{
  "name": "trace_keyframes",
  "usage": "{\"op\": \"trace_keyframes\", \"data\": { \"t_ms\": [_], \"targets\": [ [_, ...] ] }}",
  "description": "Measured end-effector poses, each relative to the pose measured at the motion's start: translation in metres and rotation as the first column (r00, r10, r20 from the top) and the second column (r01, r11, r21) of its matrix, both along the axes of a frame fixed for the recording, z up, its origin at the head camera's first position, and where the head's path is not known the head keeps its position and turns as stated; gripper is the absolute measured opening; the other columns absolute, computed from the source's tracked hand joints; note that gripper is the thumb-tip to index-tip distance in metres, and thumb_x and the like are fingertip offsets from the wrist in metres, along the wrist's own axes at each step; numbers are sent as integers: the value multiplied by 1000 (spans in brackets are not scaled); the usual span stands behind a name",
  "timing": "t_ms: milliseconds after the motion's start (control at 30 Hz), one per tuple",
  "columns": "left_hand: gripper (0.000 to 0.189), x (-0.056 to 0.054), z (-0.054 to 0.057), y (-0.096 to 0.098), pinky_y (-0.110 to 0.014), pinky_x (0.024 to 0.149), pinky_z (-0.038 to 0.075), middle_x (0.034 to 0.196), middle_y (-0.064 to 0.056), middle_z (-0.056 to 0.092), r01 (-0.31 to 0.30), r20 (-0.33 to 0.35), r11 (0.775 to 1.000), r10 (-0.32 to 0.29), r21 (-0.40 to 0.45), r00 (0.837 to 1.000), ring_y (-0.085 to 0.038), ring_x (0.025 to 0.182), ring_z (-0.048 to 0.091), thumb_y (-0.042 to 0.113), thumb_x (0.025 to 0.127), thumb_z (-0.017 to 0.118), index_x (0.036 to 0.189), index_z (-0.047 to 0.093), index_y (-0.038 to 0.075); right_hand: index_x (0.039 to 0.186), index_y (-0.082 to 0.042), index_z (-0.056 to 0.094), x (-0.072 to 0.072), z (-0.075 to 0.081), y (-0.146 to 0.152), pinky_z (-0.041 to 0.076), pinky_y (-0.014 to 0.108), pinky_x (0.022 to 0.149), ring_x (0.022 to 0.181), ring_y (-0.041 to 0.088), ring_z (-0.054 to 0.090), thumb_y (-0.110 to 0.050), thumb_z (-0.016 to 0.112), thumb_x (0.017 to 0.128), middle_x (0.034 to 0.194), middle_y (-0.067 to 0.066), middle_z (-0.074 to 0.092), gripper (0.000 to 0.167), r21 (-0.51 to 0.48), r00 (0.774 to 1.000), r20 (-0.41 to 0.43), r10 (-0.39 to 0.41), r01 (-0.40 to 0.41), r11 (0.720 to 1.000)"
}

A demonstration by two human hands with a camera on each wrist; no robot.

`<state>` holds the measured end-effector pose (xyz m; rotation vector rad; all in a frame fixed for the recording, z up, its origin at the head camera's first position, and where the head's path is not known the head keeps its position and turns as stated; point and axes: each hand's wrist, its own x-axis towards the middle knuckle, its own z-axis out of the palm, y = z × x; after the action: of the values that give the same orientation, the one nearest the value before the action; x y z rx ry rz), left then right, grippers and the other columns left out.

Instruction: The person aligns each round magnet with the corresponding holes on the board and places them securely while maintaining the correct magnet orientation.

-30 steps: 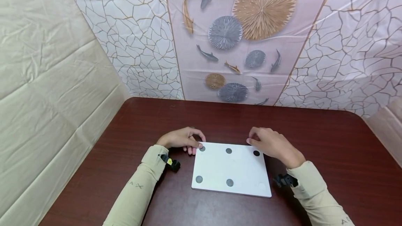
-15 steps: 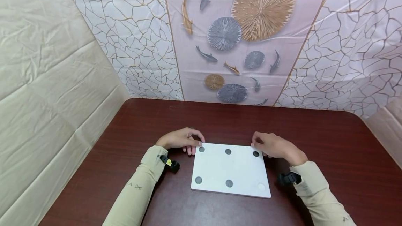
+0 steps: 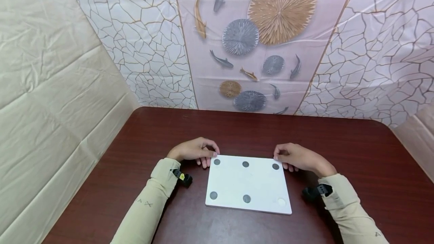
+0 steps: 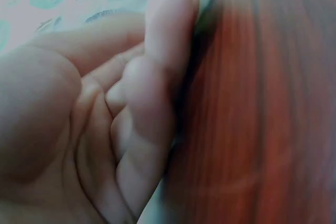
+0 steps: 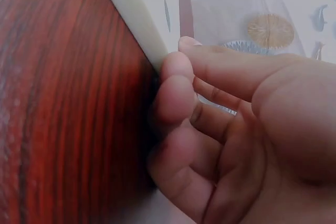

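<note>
A flat white rectangular board (image 3: 251, 183) lies on the table. Several dark grey round spots (image 3: 245, 164) mark its upper face, and a pale round spot (image 3: 281, 202) sits at its near right corner. At the far left corner, my left hand (image 3: 194, 150) pinches the board between thumb and fingers. My right hand (image 3: 300, 157) pinches the far right corner, its other fingers curled beside the edge. In the right wrist view, the board's pale side edge (image 5: 134, 17) meets the fingertips. The left wrist view is blurred, and only a sliver of board shows past the fingers.
The dark red-brown table (image 3: 162, 127) extends around the board. Behind it hangs a patterned cloth (image 3: 207, 70) with fish and round motifs, and a cream cloth (image 3: 61, 86) covers the left side. Black wrist cameras (image 3: 184, 180) are strapped over both sleeves.
My right hand has slid right and slightly nearer along the far edge, onto the board's far right corner, and now grips it there. The left hand keeps its hold on the left corner.
</note>
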<state>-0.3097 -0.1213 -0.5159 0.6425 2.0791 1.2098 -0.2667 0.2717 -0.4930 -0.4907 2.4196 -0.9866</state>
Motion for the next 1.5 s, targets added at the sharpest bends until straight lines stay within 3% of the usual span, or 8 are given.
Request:
{"op": "trace_keyframes", "data": {
  "t_ms": [233,400,533,700,800,1033,1200,1500],
  "targets": [
    [15,6,23,0,-30,59,55,84,-7,73,31,-153,997,-42,-73,987,-20,71,71,18,106,65,117,72,10,101,-8,64,1,0,0,46,31,52,60,20,55,-13,59,109,71,5,58,11,-9,1000,14,-8,8,1000],
    [20,7,36,1,-35,60,56,99,-13,74,-82,-290,996,67,-41,955,-29,82,69,16,106,65,124,70,8,102,-8,64,2,-2,1,46,32,51,59,20,55,-15,60,109,72,5,58,11,-13,1000,19,-20,20,1000],
    [27,7,39,4,-40,64,58,109,-11,71,-203,-404,979,190,11,895,-34,85,68,16,105,67,131,66,11,102,-8,65,2,-4,3,46,31,51,59,20,55,-16,60,109,72,5,58,11,-23,999,23,-28,29,999],
    [32,4,36,5,-46,96,54,126,-15,67,-337,-529,941,293,15,796,-30,112,66,14,103,70,134,66,13,103,-8,65,2,-7,4,46,30,50,58,19,55,-16,60,109,72,5,58,11,-38,999,32,-32,33,999],
    [38,3,33,3,-50,106,49,136,-19,59,-393,-549,920,321,-14,771,-34,126,60,16,102,71,139,65,11,103,-8,65,3,-7,5,46,31,50,58,19,55,-17,60,109,72,5,58,11,-40,999,35,-38,40,998],
    [55,0,26,0,-55,110,46,151,-18,47,-461,-528,877,330,-135,782,-36,138,47,23,102,73,153,55,13,103,-8,66,1,-9,4,46,31,50,58,18,55,-17,61,109,72,5,59,12,-45,998,45,-52,54,998],
    [57,0,19,-3,-54,114,42,153,-18,48,-436,-499,875,287,-212,818,-34,142,43,26,102,73,154,54,13,103,-8,67,-1,-10,5,46,30,49,57,18,56,-18,62,108,72,4,59,12,-51,997,47,-53,55,997],
    [40,5,17,-1,-45,105,47,127,-10,60,-397,-503,871,214,-290,837,-26,121,53,25,99,77,136,68,11,103,-7,67,-3,-11,4,45,29,48,56,17,55,-18,61,109,71,4,59,13,-69,998,44,-38,41,997]
  ]
}}
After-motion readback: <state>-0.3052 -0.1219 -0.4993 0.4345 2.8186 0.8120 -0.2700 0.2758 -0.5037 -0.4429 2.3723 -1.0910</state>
